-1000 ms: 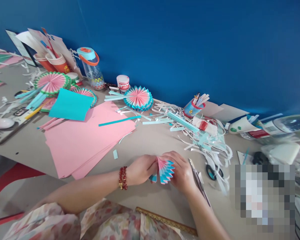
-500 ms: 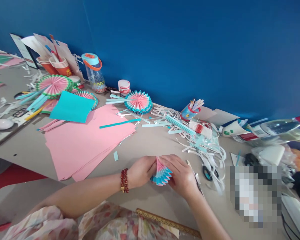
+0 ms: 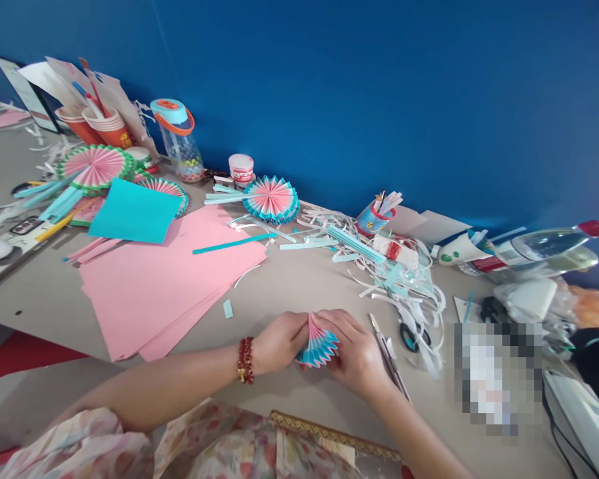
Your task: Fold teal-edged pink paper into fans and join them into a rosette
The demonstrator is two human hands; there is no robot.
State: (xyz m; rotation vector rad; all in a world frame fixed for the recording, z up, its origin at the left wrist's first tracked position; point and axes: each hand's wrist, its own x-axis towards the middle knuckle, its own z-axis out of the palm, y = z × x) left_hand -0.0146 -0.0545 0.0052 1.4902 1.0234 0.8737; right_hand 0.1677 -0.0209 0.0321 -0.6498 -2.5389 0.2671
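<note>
A pleated paper fan, pink at its gathered top and blue toward its spread lower edge, is held between my two hands near the table's front edge. My left hand, with a red bead bracelet on the wrist, pinches the fan from the left by its narrow end. From the right, my right hand grips the same fan, its fingers bent over the pleats and partly hiding them. A slim craft knife lies on the table just right of that hand. Pink paper sheets are spread to the left.
A blue sheet lies over the pink ones. Finished paper rosettes rest toward the wall. Paper scraps, scissors and bottles crowd the right. Paper cups and a clear jug stand back left.
The whole view has shifted slightly, so things on the table appear a little further left. Both hands keep hold of the fan, and more of the craft knife shows beside my right hand.
</note>
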